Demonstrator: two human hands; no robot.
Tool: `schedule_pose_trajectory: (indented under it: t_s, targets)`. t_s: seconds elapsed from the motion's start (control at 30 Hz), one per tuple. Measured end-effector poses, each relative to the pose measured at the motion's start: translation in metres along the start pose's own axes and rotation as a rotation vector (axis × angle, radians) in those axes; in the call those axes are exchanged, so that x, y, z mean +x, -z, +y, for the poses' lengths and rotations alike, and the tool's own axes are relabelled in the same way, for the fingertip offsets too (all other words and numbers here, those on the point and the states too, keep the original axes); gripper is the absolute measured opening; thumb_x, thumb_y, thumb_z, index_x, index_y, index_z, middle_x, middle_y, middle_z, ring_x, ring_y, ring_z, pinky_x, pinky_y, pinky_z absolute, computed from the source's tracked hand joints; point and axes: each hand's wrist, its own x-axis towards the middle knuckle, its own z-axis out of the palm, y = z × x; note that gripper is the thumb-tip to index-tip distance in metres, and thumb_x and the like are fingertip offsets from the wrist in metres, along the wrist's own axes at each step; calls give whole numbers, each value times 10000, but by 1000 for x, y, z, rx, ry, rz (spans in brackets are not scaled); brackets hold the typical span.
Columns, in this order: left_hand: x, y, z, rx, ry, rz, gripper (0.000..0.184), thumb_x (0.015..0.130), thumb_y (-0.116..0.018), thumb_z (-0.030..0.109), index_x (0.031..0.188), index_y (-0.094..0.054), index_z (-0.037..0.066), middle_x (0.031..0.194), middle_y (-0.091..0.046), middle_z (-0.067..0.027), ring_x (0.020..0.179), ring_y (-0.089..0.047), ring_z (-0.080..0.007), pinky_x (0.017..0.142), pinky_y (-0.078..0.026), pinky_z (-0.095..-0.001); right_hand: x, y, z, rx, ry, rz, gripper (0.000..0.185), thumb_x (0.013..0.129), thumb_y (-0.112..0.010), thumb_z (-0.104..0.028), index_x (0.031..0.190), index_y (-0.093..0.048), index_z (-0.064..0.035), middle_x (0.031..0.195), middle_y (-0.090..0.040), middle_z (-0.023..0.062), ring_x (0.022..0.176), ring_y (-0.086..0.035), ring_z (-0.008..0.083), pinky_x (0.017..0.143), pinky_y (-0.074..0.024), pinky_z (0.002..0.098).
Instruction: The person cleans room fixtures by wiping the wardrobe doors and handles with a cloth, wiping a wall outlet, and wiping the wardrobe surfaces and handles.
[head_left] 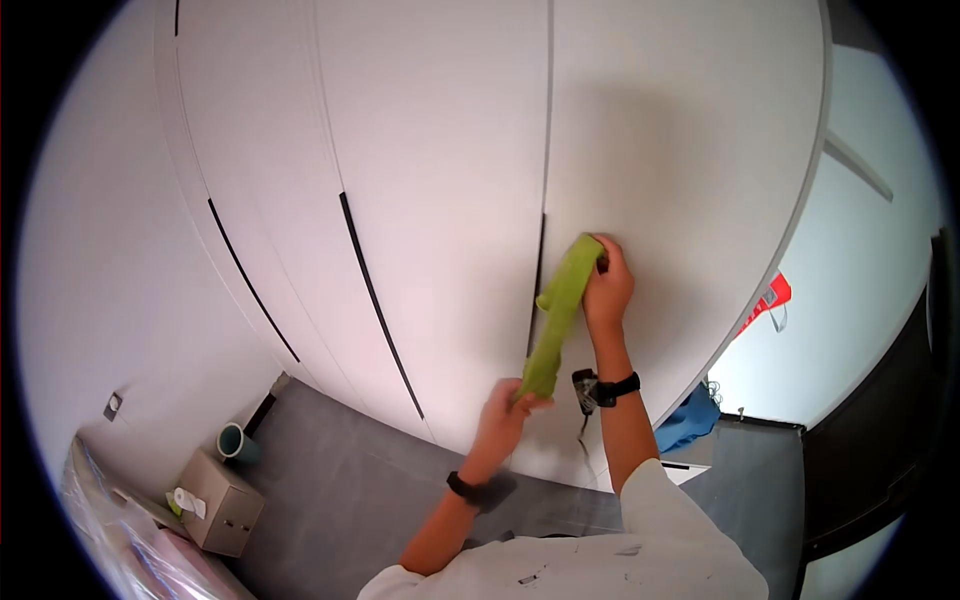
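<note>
A green cloth [562,315] is stretched slantwise between my two hands, in front of the white wardrobe door [680,200]. My right hand [608,285] grips its upper end, the fingers curled round it. Lower and to the left, my left hand [505,415] pinches the cloth's bottom end. Behind the cloth runs the black strip handle [537,280] at the door's edge. A small dark device with a cord [585,390] shows beside my right wrist; what it hangs from is unclear.
At the lower left stand a small cabinet [222,505] with a paper roll [190,502], a teal bin [236,443] and plastic-covered furniture [120,530]. To the right are a blue bag [690,420], a red item [777,292] and a dark door frame [860,450].
</note>
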Motion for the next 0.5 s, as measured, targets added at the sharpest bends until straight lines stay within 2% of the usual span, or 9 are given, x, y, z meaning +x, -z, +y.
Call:
schedule_pose_trajectory:
  t_s: [0.03,0.07,0.1,0.17,0.2,0.27,0.33,0.4,0.5]
  targets:
    - [3,12,4,148,-42,53,131,954,-483,53,1077,-448,25,994,-601,-71,921,-623,-143,724,-436,-239,3,-10,-19,-65,52,-44,243,845,-625,-84,1086,-618,-56,929,-666,97,823,-645,202,738,-491,291]
    - [2,19,9,94,-68,86,146,951,-506,109,1066,-495,20,966,-630,-70,898,-605,-136,739,-443,-250,4,-12,-39,5,-14,-113,237,857,-592,-56,1093,-610,-53,984,-651,97,852,-634,245,754,-490,308]
    - [3,29,18,43,-91,115,184,948,-529,165,1056,-541,16,938,-660,-70,874,-588,-128,754,-450,-261,6,-21,-42,-3,-12,-115,237,857,-592,-56,1093,-610,-53,984,-651,97,852,-634,245,754,-490,308]
    - [-1,48,25,8,-111,139,184,937,-545,156,1051,-547,11,926,-664,-75,870,-597,-135,767,-453,-268,10,-33,-44,-84,248,-28,224,862,-567,-19,1079,-614,-51,1000,-635,113,836,-629,243,732,-495,317]
    - [-3,60,29,-18,-126,164,184,926,-561,146,1045,-554,6,914,-668,-81,865,-606,-141,780,-456,-275,8,-33,-43,-92,247,-14,224,862,-567,-19,1079,-614,-51,1000,-635,113,836,-629,243,732,-495,317]
    - [-5,86,44,86,-149,97,170,913,-572,120,1034,-563,1,909,-665,-86,834,-621,-146,766,-465,-273,-1,-24,-35,-132,381,71,191,872,-550,-5,1051,-604,-42,994,-616,117,812,-622,223,700,-498,316]
    - [-9,101,70,165,-149,35,157,900,-583,93,1023,-573,-4,905,-662,-91,803,-636,-151,752,-474,-270,-10,-18,-28,-146,303,100,176,875,-547,-5,1043,-593,-33,981,-607,113,803,-618,215,685,-498,312]
    - [1,108,104,258,-334,-61,145,897,-574,5,1018,-493,-5,810,-632,-103,749,-647,-160,662,-497,-266,-17,-14,-23,-117,194,129,155,888,-544,-23,1041,-561,-11,969,-582,93,783,-605,200,660,-499,301]
    - [19,123,111,146,-370,-165,148,898,-572,4,1022,-492,-10,832,-620,-100,733,-634,-151,616,-498,-269,-16,-22,-22,-86,284,253,150,890,-550,-32,1039,-559,-9,969,-580,91,796,-590,185,657,-494,281]
